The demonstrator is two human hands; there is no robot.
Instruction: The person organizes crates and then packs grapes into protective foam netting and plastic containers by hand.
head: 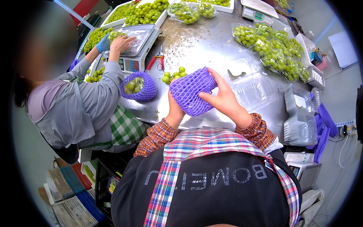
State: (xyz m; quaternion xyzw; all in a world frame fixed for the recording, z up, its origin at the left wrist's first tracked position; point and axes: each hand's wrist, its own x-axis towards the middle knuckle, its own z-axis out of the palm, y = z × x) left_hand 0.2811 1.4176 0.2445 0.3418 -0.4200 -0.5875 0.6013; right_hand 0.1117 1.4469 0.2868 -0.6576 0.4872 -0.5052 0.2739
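Note:
A purple foam net sleeve (191, 92) is held up in front of me over the metal table. My left hand (175, 107) supports it from the left and behind, its fingers mostly hidden by the mesh. On the other side my right hand (225, 98) grips the sleeve between thumb and fingers. What is inside the sleeve, if anything, cannot be seen. A few loose green grapes (174, 75) lie just beyond my left hand. To the left stands another purple net (144, 90) around a bag of green grapes (133, 86). Clear plastic clamshell boxes (254, 92) lie open right of my right hand.
Bagged grapes (273, 48) are heaped at the right. Red-handled snips (156, 61) lie by a scale (136, 63), where a co-worker (85, 93) handles a grape bag. Stacked clamshells (300, 127) and purple nets (323, 127) sit at the right edge.

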